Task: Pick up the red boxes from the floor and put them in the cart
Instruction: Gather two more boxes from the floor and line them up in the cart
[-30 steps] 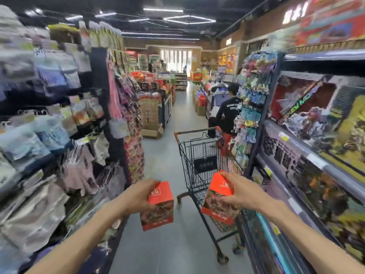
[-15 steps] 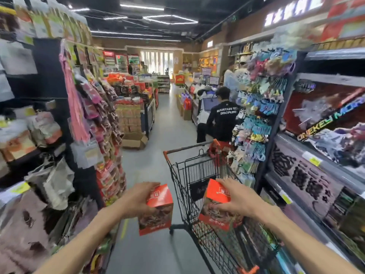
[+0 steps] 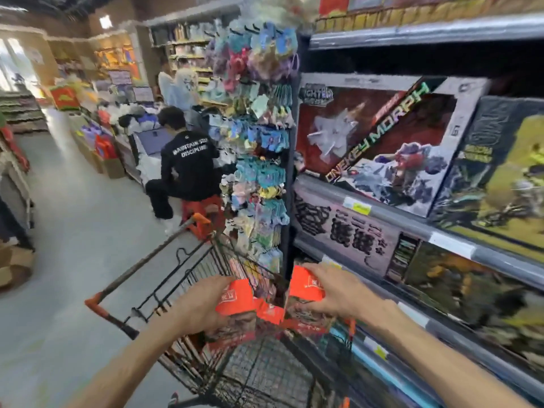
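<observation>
- We grip one red cardboard box in our left hand, fingers curled round its side.
- Our right hand clamps a second red cardboard box from above.
- Both boxes hang side by side, nearly touching, over the black wire shopping cart with orange handle ends.
- A toy shelf stands to the right of the cart.

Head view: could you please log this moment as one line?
left hand: holds red box | right hand: holds second red box | both over cart basket
</observation>
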Available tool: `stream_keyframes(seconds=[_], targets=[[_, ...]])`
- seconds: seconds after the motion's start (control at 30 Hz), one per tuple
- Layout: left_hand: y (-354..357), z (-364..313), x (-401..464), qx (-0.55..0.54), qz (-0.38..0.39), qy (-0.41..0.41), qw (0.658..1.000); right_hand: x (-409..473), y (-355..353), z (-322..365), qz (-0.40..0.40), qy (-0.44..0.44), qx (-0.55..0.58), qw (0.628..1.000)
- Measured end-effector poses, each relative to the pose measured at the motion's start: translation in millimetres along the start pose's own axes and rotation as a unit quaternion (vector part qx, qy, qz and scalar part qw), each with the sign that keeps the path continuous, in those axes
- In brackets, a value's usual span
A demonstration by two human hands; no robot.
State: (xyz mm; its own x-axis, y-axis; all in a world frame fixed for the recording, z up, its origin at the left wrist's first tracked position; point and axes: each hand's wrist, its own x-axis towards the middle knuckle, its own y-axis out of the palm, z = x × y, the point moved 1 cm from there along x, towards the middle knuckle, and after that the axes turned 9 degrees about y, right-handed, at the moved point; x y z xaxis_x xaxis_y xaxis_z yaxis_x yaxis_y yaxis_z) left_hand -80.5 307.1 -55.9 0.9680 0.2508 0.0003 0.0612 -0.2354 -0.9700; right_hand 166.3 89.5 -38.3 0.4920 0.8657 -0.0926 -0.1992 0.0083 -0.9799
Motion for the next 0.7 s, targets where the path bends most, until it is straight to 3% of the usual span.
stream_keyframes(seconds=[0.4,0.7], targets=[[141.2,60.8,214.0,-0.033,0.104,0.133,0.985,82.0,131.1,-78.5,0.047,0.207,0.014,0.977],[319.5,86.6,310.9,-0.032,0.152,0.208,0.966,117.7,252.5,-117.2,0.117,0.315,0.034,0.941]])
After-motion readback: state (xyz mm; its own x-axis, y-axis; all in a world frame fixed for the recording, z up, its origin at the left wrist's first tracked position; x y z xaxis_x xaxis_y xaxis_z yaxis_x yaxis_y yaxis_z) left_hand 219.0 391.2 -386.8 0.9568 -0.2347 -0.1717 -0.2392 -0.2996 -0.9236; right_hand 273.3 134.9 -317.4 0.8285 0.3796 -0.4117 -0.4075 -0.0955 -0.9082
